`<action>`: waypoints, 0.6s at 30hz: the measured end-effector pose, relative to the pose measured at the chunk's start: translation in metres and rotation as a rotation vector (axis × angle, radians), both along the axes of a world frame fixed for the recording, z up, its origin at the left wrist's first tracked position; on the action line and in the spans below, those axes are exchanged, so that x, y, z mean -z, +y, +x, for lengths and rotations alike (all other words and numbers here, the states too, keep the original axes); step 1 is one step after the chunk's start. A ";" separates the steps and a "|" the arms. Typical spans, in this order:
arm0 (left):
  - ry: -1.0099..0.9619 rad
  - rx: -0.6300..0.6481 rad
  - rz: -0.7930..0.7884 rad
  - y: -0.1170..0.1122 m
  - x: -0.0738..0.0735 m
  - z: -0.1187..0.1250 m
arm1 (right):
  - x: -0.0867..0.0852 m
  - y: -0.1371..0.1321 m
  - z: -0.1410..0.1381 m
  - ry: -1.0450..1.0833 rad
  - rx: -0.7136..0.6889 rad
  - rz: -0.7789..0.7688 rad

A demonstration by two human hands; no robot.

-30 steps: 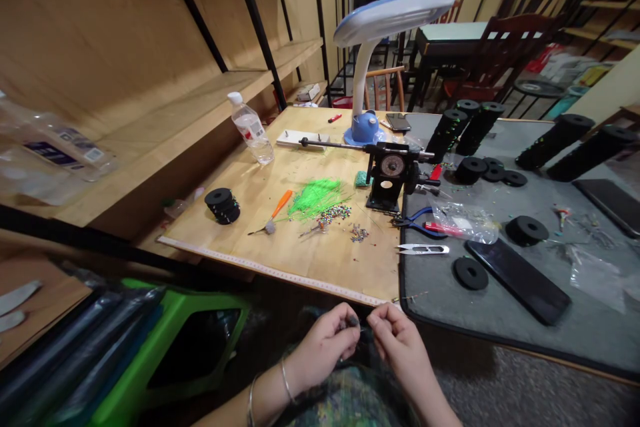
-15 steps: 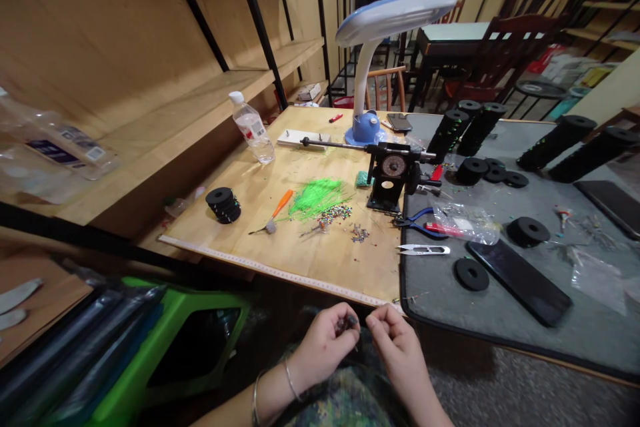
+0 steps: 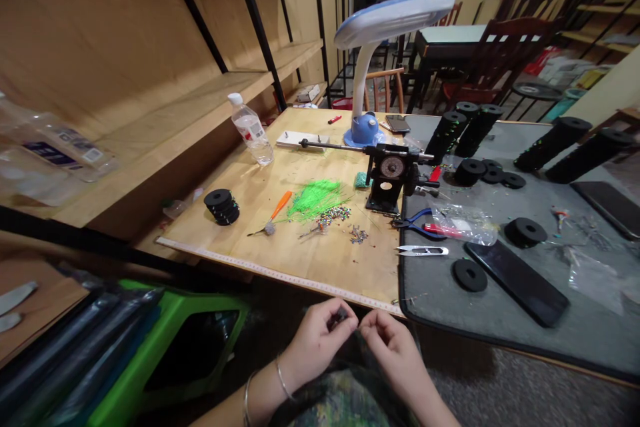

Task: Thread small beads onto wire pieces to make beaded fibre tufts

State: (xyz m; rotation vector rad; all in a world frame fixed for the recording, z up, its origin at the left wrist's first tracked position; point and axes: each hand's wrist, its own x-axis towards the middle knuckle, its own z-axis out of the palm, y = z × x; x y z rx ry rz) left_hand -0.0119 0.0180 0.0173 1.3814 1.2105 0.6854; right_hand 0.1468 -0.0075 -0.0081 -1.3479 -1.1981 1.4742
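Observation:
Just off the table's front edge, my left hand (image 3: 325, 333) is closed around a small dark thing (image 3: 339, 317), mostly hidden by the fingers. Close beside it, my right hand (image 3: 393, 347) has thumb and forefinger pinched together; whatever sits in that pinch is too small to make out. The fingertips of both hands nearly meet. On the wooden table ahead lie a heap of bright green strands (image 3: 317, 199), many-coloured beads (image 3: 334, 215), small metal pieces (image 3: 358, 234) and an orange-handled tool (image 3: 281, 205).
A black winding machine (image 3: 387, 173) stands before a blue-and-white lamp (image 3: 364, 127). On the grey mat (image 3: 435, 300) are white snips (image 3: 423, 251), blue-handled pliers (image 3: 417, 219), a phone (image 3: 517, 283) and black foam spools (image 3: 470, 275). A water bottle (image 3: 251, 132) stands at left.
My hands have come closer together, with the right fingertips now nearly against the left ones. The dark thing shows less between my left fingers. The view has shifted slightly.

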 end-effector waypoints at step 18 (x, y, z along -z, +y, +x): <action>-0.189 -0.155 -0.046 0.023 -0.001 -0.021 | -0.001 -0.001 0.010 -0.035 0.092 0.002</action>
